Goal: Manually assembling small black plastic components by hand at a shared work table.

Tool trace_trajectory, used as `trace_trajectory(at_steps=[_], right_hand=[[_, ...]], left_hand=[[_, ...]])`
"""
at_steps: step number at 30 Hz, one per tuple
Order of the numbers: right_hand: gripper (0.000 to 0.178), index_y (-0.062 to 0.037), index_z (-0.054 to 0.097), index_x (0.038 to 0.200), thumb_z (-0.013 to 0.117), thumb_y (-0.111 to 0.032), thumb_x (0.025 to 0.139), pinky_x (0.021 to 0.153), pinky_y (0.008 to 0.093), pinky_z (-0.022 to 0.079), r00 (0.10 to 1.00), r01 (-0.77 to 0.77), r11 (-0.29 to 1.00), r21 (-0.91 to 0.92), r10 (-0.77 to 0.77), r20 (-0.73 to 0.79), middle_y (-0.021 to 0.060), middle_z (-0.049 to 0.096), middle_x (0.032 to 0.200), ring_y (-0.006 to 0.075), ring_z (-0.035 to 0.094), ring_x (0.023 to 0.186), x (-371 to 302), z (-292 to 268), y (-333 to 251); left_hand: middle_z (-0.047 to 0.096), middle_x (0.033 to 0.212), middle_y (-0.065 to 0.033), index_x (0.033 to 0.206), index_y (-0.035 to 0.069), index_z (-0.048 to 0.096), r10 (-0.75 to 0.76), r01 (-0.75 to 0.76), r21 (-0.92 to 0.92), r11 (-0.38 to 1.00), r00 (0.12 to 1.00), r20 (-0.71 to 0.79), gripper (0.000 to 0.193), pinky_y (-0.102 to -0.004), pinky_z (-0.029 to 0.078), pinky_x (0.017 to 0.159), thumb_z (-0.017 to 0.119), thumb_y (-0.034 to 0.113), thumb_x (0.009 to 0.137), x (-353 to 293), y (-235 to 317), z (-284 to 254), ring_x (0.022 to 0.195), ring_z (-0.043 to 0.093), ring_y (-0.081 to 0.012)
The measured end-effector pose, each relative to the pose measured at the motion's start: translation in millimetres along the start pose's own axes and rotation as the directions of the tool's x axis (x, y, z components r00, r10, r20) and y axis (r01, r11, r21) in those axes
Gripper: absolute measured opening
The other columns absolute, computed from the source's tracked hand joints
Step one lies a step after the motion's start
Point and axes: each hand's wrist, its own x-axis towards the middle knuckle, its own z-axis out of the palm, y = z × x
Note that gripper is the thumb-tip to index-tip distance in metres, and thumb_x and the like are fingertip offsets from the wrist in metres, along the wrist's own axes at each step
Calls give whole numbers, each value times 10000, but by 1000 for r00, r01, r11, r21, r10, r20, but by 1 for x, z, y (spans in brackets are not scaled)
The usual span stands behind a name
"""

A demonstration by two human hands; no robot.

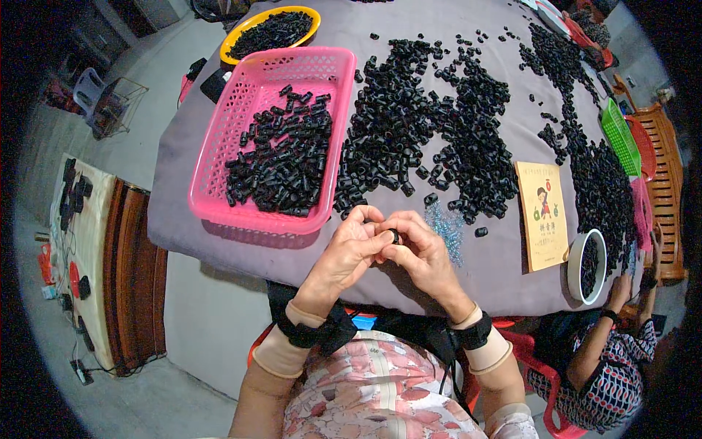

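My left hand (349, 249) and my right hand (418, 252) meet above the near edge of the table. Between their fingertips they pinch one small black plastic part (395, 235), partly hidden by the fingers. Just beyond my hands spreads a heap of short black tubular parts (387, 124). Beside my right hand lies a small pile of clear bluish pieces (446, 230), too small to make out. To the left of my hands stands a pink plastic basket (201, 172) holding many black parts (281, 157) that look longer than the loose ones.
A yellow bowl (316, 20) of black pieces stands beyond the basket. A tan booklet (542, 245) and a white bowl (575, 271) lie to the right, near another heap (596, 175). Another person (599, 366) sits at the right; a green basket (620, 137) stands farther off.
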Motion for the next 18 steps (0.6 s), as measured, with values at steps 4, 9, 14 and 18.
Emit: trace_trajectory(at_steps=[4, 9, 14, 18], right_hand=[[168, 8, 586, 975, 597, -52, 818, 680, 236, 475, 1000, 0, 999, 47, -1, 13, 67, 524, 999, 108, 557, 779, -1, 1, 2], [151, 5, 611, 934, 600, -85, 814, 660, 249, 470, 996, -71, 990, 120, 77, -42, 81, 559, 954, 137, 574, 764, 0, 7, -1], [162, 8, 605, 942, 604, -91, 814, 646, 246, 471, 997, -45, 992, 122, 52, -62, 85, 562, 953, 136, 573, 740, 0, 7, 3], [209, 6, 599, 981, 619, -97, 800, 659, 258, 463, 999, -14, 998, 62, 16, -36, 91, 565, 961, 148, 564, 766, 1, 3, -3]], left_hand=[[579, 837, -49, 1058, 98, 384, -22, 22, -1, 1000, 998, 62, 275, -203, 424, 568, 578, 50, 870, -1, 0, -3, 695, 557, -96], [569, 842, -55, 1079, 86, 392, -37, 38, -23, 999, 998, 49, 282, -210, 434, 572, 583, 69, 873, -1, 2, -2, 680, 545, -106], [566, 857, -59, 1083, 73, 397, -36, 37, -16, 999, 999, 41, 286, -211, 448, 572, 590, 110, 875, -1, 1, -4, 691, 549, -109], [568, 862, -62, 1079, 58, 398, -36, 36, 13, 999, 999, -24, 296, -207, 449, 573, 596, 116, 867, -2, 6, 5, 718, 560, -107]])
